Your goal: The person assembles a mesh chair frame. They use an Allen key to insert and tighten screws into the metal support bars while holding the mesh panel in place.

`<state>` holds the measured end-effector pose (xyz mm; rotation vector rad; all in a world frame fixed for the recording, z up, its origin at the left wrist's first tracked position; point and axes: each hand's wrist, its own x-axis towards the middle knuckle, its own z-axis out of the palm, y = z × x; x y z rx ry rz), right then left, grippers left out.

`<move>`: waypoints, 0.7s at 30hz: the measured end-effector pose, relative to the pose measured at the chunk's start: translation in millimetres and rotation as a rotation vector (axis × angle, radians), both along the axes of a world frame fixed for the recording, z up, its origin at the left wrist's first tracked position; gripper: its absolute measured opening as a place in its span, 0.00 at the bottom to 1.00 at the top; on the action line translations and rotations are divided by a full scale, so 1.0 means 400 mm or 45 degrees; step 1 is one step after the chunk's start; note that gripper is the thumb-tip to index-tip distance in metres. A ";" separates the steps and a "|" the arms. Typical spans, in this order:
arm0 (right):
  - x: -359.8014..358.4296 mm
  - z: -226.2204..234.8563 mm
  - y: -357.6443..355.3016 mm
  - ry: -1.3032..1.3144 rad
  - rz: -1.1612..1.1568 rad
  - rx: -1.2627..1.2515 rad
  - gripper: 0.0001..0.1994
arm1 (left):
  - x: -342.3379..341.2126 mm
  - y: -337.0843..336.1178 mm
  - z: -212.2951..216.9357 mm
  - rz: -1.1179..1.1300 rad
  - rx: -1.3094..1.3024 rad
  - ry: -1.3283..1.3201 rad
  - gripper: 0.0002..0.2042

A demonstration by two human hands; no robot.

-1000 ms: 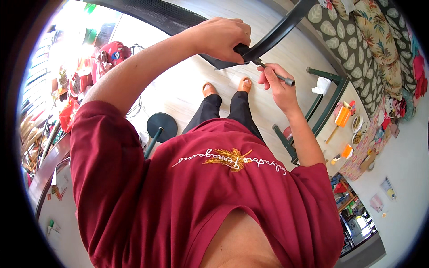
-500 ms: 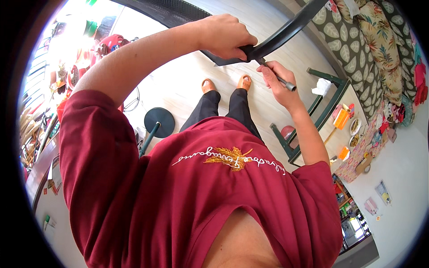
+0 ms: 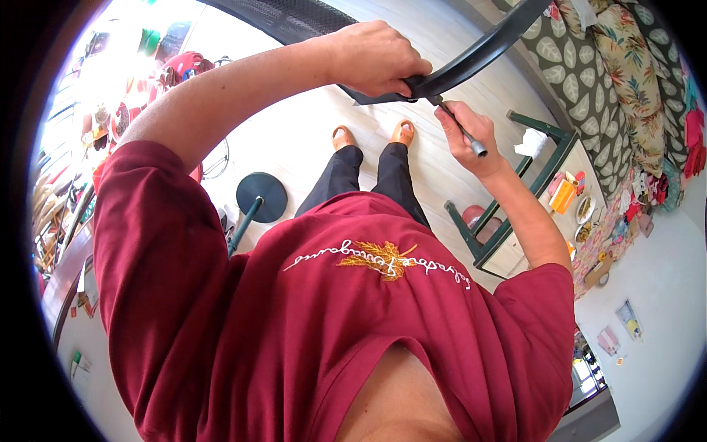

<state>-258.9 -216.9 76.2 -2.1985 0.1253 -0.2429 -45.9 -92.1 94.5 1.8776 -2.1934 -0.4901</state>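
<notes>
At the top centre, my left hand (image 3: 377, 57) is closed around the lower end of a curved black bar (image 3: 482, 57), its thumb pressed near the joint. Behind that hand runs a black mesh panel (image 3: 276, 18) with a dark frame edge, likely part of a chair. My right hand (image 3: 475, 140) grips a dark metal socket wrench (image 3: 479, 149) just below the joint. The wrench's upper end meets the underside of the bar, while its hollow socket end sticks out past my fingers. Whatever fastener sits at the joint is hidden.
A green-framed table (image 3: 556, 177) with food dishes and orange packets stands to the right, near a leaf-patterned sofa (image 3: 563, 66). At the left are a round dark stand base (image 3: 262, 197) and cluttered items. My slippered feet (image 3: 403, 132) are on the pale floor.
My right hand has turned a little, and the wrench now slants more steeply. My right elbow has swung outward to the right. The left hand keeps its hold, shifted very slightly right.
</notes>
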 end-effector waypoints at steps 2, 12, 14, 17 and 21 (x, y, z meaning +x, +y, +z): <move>0.002 -0.004 -0.001 -0.028 0.000 -0.012 0.03 | 0.000 0.000 0.004 -0.009 0.009 -0.021 0.11; 0.006 0.023 -0.021 0.150 -0.038 0.118 0.06 | 0.002 -0.012 0.009 -0.026 -0.007 -0.073 0.12; 0.005 0.023 -0.017 0.113 -0.083 0.205 0.08 | 0.002 -0.011 0.005 -0.035 -0.043 -0.086 0.13; 0.002 0.038 0.011 0.107 -0.256 0.284 0.11 | 0.008 -0.010 -0.003 -0.048 -0.074 -0.086 0.13; -0.028 -0.014 0.028 0.027 -0.328 0.324 0.12 | 0.011 -0.013 -0.015 -0.079 -0.140 -0.102 0.13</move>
